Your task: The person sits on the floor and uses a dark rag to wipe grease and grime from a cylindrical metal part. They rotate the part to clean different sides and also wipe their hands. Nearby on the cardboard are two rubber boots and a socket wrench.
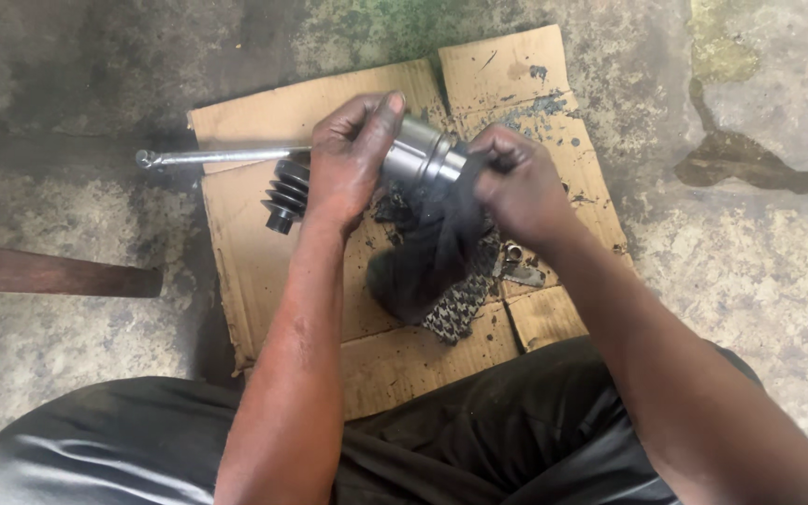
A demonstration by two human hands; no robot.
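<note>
While we look down from the head camera, we note:
Left hand (348, 154): closed around the metal cylinder (423, 154), above the cardboard (264, 243).
Right hand (521, 182): pinching a dark rag (437, 248) against the cylinder's end.
Rubber boot (287, 194): it seems to sit on the thin rod (222, 156).

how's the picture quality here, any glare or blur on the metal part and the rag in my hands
Head view: soft, even daylight, no hard shadows. The metal cylinder shows bright glare bands along its polished side. The dark rag is murky, its folds lost in underexposure. The right hand looks slightly motion-soft; the left hand is sharper. The cardboard and concrete floor are reasonably in focus.
</note>
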